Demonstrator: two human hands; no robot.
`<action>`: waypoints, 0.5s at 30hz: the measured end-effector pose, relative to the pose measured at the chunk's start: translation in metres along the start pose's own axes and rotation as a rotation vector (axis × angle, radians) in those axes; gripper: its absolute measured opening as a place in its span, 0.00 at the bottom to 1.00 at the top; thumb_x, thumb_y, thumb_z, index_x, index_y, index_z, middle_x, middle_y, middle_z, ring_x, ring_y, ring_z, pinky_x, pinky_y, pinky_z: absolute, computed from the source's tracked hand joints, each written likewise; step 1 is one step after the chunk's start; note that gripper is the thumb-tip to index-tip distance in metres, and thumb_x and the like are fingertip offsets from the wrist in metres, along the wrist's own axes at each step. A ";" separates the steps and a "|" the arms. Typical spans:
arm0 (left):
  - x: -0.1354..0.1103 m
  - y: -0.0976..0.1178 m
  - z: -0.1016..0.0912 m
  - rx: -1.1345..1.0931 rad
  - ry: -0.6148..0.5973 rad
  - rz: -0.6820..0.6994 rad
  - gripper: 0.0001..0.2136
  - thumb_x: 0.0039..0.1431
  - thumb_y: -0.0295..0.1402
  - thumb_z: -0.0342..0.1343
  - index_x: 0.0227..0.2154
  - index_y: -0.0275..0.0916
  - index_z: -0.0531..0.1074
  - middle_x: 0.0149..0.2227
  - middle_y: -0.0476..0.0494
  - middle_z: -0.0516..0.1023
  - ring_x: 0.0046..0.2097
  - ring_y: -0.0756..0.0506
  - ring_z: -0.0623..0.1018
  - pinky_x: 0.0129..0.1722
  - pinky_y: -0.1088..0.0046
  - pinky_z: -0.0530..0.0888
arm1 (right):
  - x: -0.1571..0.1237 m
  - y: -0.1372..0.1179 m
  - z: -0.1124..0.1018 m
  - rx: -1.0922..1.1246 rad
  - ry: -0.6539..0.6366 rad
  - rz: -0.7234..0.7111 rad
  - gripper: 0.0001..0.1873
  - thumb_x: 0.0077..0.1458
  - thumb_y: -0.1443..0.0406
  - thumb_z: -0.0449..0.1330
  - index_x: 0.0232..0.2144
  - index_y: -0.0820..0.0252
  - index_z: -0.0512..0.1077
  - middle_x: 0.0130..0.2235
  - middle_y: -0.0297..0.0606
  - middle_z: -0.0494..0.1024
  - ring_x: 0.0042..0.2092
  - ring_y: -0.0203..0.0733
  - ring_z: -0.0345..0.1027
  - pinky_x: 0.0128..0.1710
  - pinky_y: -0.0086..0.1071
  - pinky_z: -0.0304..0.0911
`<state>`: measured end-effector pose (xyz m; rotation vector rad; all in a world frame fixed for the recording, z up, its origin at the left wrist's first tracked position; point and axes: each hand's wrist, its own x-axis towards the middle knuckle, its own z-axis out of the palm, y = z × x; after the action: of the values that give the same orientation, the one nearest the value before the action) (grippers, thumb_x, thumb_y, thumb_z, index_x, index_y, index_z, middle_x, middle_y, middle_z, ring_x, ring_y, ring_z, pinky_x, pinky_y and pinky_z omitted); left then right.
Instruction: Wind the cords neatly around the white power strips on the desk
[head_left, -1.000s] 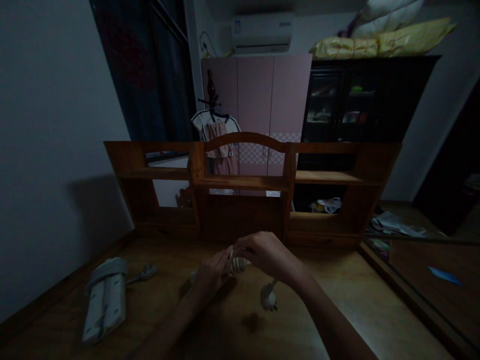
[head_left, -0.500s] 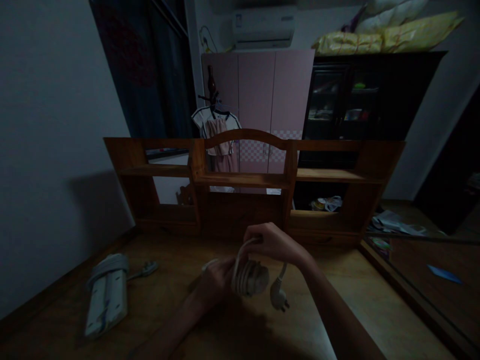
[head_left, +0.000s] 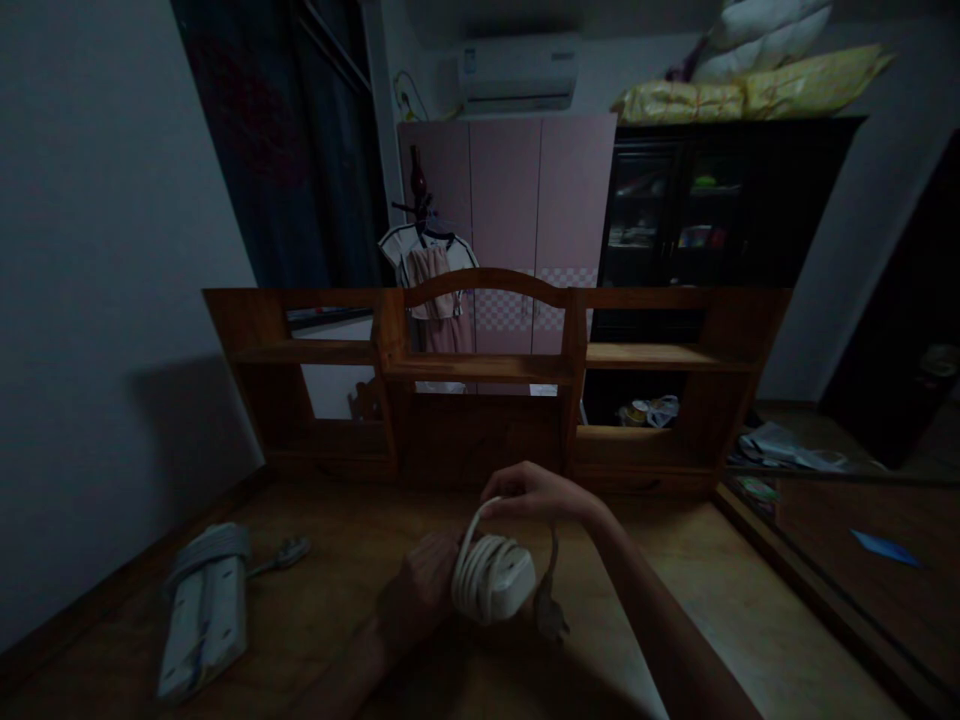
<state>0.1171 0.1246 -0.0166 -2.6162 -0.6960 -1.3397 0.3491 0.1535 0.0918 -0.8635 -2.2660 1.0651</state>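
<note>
Above the near middle of the brown wooden bench [head_left: 322, 620], the left hand [head_left: 420, 585] grips a white plastic power strip [head_left: 515, 580] wound with round white cord [head_left: 480, 578]. The right hand [head_left: 536, 493] pinches the cord above the coils. A pale plug [head_left: 551, 615] hangs right; another cord-wrapped strip [head_left: 204, 625] lies left.

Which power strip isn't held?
The far-left strip, lying on the wooden surface; the other strip is in the left hand, right hand holding its cord.

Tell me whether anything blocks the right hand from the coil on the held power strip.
Nothing visible does. The right hand holds the cord, which runs openly down to the coil on the power strip; the plug hangs off to the right.
</note>
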 end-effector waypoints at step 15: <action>0.009 -0.013 0.014 -0.140 0.193 -0.737 0.32 0.44 0.39 0.64 0.54 0.41 0.62 0.47 0.40 0.77 0.44 0.39 0.78 0.40 0.66 0.76 | 0.016 0.033 0.021 -0.269 0.145 0.106 0.23 0.63 0.57 0.47 0.24 0.65 0.69 0.22 0.30 0.66 0.25 0.31 0.58 0.25 0.23 0.50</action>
<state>0.1264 0.1436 -0.0196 -2.3528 -1.6869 -1.8279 0.3357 0.1712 0.0557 -1.1417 -2.2932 0.7227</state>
